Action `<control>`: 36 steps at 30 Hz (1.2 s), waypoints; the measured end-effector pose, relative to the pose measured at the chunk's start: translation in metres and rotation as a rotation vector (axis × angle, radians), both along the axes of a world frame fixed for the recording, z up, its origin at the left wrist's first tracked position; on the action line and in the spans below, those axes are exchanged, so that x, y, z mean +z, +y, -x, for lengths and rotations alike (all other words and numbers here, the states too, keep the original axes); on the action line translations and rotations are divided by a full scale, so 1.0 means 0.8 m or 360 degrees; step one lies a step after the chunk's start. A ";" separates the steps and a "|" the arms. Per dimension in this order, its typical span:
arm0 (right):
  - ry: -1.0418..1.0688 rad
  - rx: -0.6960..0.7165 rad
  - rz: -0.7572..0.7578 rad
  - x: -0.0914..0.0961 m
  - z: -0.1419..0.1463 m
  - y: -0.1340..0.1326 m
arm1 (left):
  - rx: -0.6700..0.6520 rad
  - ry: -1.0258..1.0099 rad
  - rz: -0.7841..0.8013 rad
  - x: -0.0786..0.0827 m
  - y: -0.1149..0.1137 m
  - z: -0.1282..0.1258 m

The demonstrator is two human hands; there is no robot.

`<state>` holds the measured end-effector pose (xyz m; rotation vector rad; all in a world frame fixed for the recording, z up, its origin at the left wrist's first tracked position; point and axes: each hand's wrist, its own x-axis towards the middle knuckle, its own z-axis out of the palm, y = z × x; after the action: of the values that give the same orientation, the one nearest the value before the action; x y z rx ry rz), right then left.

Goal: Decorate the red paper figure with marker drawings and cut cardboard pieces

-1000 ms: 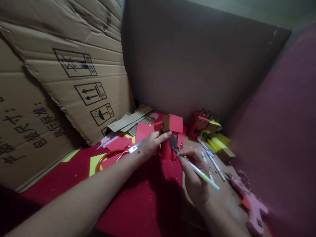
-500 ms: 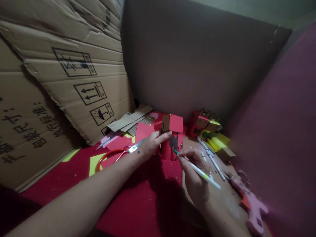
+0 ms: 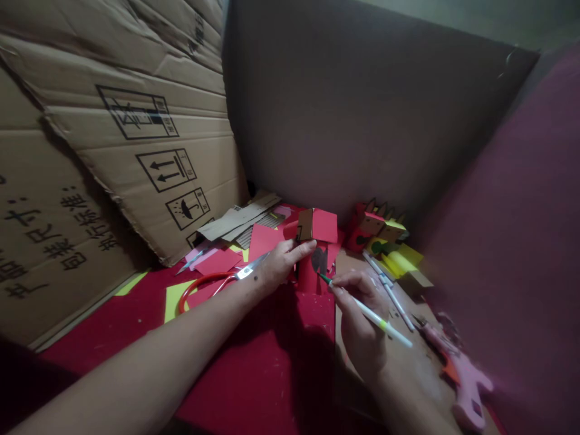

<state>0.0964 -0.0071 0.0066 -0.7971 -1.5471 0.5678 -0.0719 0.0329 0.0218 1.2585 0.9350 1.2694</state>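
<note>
A red paper figure (image 3: 309, 269), a tube with a box-like red and brown top, stands upright at the middle. My left hand (image 3: 283, 263) grips it from the left, with the thumb across its front just under the top. On the tube's front is a dark heart-shaped patch (image 3: 319, 260). My right hand (image 3: 360, 314) pinches a white marker (image 3: 378, 320) whose green tip meets the tube at the patch's lower edge. Beside my left wrist lie red-handled scissors (image 3: 203, 287), partly hidden by the forearm.
Red paper sheets (image 3: 265, 240) and cardboard strips (image 3: 240, 219) lie behind the scissors. Finished-looking red and yellow figures (image 3: 380, 226) stand at the back right, near more markers (image 3: 399, 307). A pink glue gun (image 3: 462, 371) lies at right. Cardboard (image 3: 136, 151) walls the left.
My right hand and the marker have shifted slightly right and the tip a little lower along the dark patch. The left hand keeps its hold on the figure.
</note>
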 end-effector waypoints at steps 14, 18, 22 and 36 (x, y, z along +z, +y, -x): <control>-0.0032 0.0081 0.0048 -0.001 0.000 -0.003 | 0.0021 0.0036 -0.0009 0.000 0.001 0.002; -0.0002 0.0064 0.0026 -0.001 0.001 -0.003 | 0.0006 0.0048 -0.0008 -0.001 0.001 0.002; 0.0002 0.0055 0.0024 -0.001 0.001 -0.002 | 0.0017 0.0044 -0.0025 -0.002 0.001 0.001; 0.0037 0.0019 -0.0040 0.002 0.000 0.001 | 0.0028 0.0009 -0.0034 -0.002 0.002 0.002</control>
<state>0.0963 -0.0064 0.0082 -0.7602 -1.5357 0.5636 -0.0732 0.0347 0.0201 1.2735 0.9405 1.2932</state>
